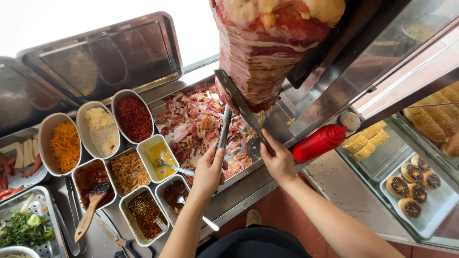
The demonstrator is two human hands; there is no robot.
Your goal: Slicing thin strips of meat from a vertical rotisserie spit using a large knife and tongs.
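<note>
While hands (244, 167) grip knife (241, 110) and tongs (224, 129), condiment tubs (129, 172) crowd left.

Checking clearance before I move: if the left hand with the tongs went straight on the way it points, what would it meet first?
The left hand points its tongs up toward the knife blade and the meat cone's lower edge. It would likely meet the blade first, though depth is unclear.

A red squeeze bottle (319, 142) lies near glazed doughnuts (413, 187).

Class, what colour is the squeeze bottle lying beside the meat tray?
Red all over, cap included; the squeeze bottle shows best in the head view.
</note>
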